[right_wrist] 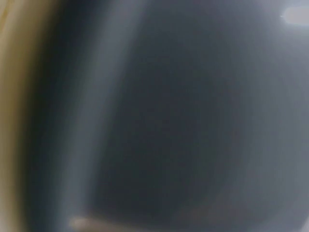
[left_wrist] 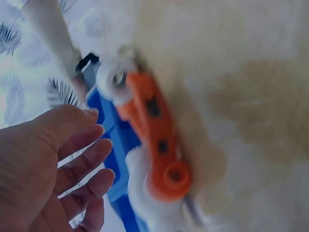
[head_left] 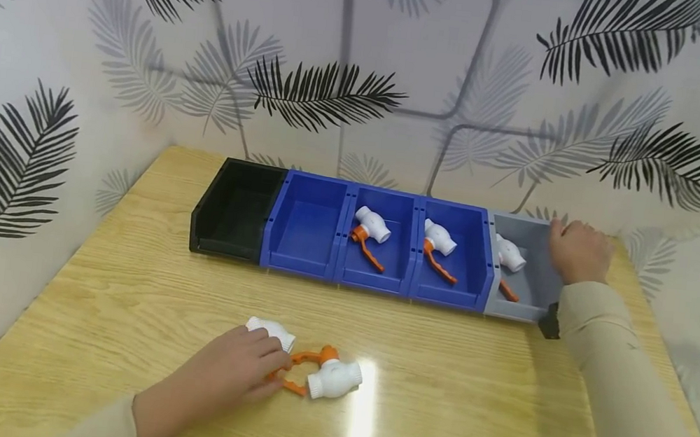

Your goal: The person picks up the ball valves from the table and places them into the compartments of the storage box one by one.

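Left hand (head_left: 234, 368) loose; right hand (head_left: 582, 253) at gray bin (head_left: 535, 284), grip unclear; close-lying valve handles (left_wrist: 161, 126) could be snagged during lifting.

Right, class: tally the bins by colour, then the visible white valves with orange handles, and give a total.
Black bin: 1
Blue bins: 3
Grey bin: 1
White valves with orange handles: 5
Total: 10
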{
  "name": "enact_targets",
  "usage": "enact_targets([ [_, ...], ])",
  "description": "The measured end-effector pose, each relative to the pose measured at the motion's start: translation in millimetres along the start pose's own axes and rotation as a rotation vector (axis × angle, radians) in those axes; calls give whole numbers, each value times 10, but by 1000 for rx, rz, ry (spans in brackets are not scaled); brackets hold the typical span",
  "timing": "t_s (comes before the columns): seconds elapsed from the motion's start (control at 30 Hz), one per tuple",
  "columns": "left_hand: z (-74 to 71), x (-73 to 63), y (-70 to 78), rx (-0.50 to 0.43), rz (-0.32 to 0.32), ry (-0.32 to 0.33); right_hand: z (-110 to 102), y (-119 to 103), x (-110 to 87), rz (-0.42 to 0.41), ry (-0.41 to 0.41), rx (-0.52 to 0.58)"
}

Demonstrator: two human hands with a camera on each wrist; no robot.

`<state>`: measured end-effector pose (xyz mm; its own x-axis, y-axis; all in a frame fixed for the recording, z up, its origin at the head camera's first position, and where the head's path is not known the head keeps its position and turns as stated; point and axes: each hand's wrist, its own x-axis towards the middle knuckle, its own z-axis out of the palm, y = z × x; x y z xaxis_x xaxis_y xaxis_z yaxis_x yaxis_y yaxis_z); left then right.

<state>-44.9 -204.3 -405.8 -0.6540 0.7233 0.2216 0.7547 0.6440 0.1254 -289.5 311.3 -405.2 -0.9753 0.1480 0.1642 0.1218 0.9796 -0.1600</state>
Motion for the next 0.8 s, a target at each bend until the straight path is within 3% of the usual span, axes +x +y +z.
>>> enact_targets([
  [0.2, 148, -31, 149, 32, 64, -7, 0, 17, -14, 6, -4, 8],
  [0.33, 183, -36, 187, 66, 63, 7, -8, 1, -24, 0, 8, 9],
  [0.57, 196, -63, 209, 135, 74, -46, -19, -31, -19, 19, -7, 14],
  [0.8, 282, -66, 215, 136, 92, -2, -31, -37, -40, 19, -10, 25],
])
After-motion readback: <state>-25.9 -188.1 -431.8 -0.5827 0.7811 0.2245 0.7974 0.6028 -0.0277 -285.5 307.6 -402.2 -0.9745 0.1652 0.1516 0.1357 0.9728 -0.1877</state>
